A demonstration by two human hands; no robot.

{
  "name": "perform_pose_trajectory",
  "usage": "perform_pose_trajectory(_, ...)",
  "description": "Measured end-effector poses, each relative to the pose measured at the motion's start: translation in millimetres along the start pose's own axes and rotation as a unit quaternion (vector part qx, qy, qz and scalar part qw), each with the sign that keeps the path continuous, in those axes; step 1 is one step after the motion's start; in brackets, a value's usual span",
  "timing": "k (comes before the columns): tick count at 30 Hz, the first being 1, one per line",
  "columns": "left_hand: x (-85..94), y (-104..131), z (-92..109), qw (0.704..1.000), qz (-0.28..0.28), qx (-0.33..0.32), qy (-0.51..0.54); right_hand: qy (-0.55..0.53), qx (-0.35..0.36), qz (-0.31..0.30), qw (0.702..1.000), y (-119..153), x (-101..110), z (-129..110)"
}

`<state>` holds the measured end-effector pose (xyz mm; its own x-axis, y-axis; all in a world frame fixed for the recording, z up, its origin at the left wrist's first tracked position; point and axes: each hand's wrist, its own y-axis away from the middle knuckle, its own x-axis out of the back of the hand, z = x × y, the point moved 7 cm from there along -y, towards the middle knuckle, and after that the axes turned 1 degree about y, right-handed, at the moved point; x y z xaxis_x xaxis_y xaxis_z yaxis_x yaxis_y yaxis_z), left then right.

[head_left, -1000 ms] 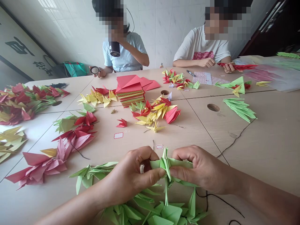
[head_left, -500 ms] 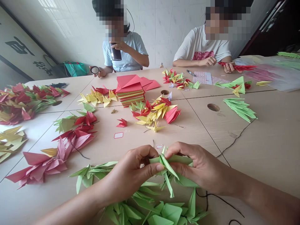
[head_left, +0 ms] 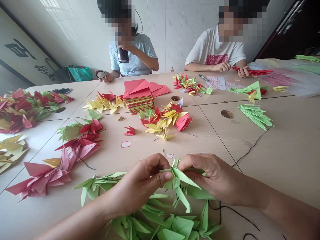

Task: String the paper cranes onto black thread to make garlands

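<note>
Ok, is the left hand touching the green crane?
Touching. The head view shows the left hand pinching the green crane at one side, thumb pressed on its paper.

Left hand (head_left: 145, 181) bare, slim fingers, smooth rounded back, thumb (head_left: 162, 179) fairly broad at the tip with a short, rounded, plain-looking nail (head_left: 168, 175); wrist (head_left: 110, 203) narrower than the hand, running into a bare, smooth left forearm (head_left: 85, 218) that widens toward the bottom edge. Right hand (head_left: 212, 176) also bare, rounded knuckles, same slim build, its fingertips partly hidden, so nails there can't be made out. Right wrist (head_left: 246, 190) tapers slightly, then a bare right forearm (head_left: 282, 206), smooth and evenly rounded, cut off by the picture edge, clothing out of view.
</note>
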<state>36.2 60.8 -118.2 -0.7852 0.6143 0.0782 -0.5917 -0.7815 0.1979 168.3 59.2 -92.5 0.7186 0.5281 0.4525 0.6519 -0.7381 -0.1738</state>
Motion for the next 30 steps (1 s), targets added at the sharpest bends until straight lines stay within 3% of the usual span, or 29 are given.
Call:
perform_pose_trajectory(5, -2.7, 5, 15, 0.992, -0.021, -0.075, -0.096, -0.027, -0.019, 0.002, 0.999, 0, 0, 2)
perform_pose_trajectory(8, -3.9, 6, 9, 0.987, -0.040, -0.043, -0.152, -0.041, -0.042, -0.005, 0.998, -1, -2, 3)
perform_pose_trajectory(12, -0.4, 5, 2, 0.986, -0.020, -0.006, -0.165, -0.045, -0.059, -0.013, 0.997, 0, -4, 5)
perform_pose_trajectory(21, 2.1, 0, 7, 0.986, 0.015, -0.029, -0.162, 0.027, -0.010, 0.011, 1.000, 1, -2, 1)
perform_pose_trajectory(30, 1.6, 1, 6, 0.985, 0.013, -0.018, -0.170, 0.030, -0.031, -0.022, 0.999, -1, -2, 1)
